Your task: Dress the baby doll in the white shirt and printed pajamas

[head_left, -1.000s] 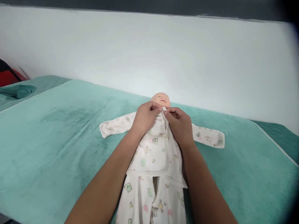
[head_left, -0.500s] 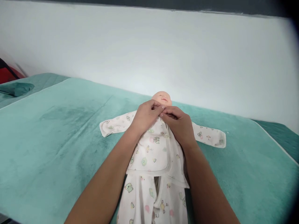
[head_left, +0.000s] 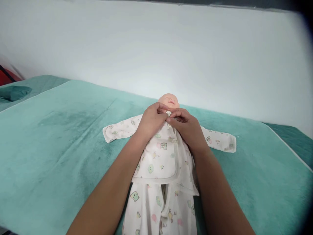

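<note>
- Head view: the doll (head_left: 169, 97) lies face up on the green sheet (head_left: 73, 143), head toward the wall (head_left: 151, 45), sleeves spread.
- A white knot (head_left: 168, 113) sits at the neck of its shirt (head_left: 156, 160).
- The left hand (head_left: 153, 120) curls in beside the knot, thumb and fingers narrow.
- The right hand (head_left: 187, 127) mirrors it opposite; whether either pinches the knot, one cannot tell.

The doll (head_left: 169, 99) lies on the sheet (head_left: 73, 137), before the wall (head_left: 156, 49).
</note>
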### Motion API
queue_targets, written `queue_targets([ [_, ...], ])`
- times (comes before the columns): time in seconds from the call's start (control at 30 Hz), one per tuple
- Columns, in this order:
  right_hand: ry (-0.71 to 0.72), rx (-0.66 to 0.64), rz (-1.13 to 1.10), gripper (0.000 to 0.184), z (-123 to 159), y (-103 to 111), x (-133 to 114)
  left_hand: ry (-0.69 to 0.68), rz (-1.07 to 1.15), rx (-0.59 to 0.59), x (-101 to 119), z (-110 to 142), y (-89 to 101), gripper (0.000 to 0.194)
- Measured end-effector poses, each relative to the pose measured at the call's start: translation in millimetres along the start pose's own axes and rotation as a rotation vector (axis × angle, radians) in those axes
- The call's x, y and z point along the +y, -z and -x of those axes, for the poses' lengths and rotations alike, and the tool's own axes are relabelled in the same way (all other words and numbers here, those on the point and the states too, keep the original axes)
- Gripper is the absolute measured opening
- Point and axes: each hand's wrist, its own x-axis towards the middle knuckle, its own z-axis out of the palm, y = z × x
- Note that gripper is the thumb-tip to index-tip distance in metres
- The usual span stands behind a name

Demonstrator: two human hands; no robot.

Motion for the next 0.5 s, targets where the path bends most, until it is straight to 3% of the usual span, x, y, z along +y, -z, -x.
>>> queue_targets([
  [0.13, -0.113, -0.023, -0.025, 0.025, 2, 13, -10, -0.09, -0.19, 0.032, 2, 6, 2.2, 0.018],
  [0.3, -0.174, -0.2, 0.391, 0.036, 12, 27, -36, -0.231, -0.409, 0.026, 3, 23, 6.1, 0.021],
  [0.5, -0.091, -0.243, 0.582, 0.027, 23, 21, -45, -0.312, -0.568, -0.061, -4, 31, 7.3, 0.031],
])
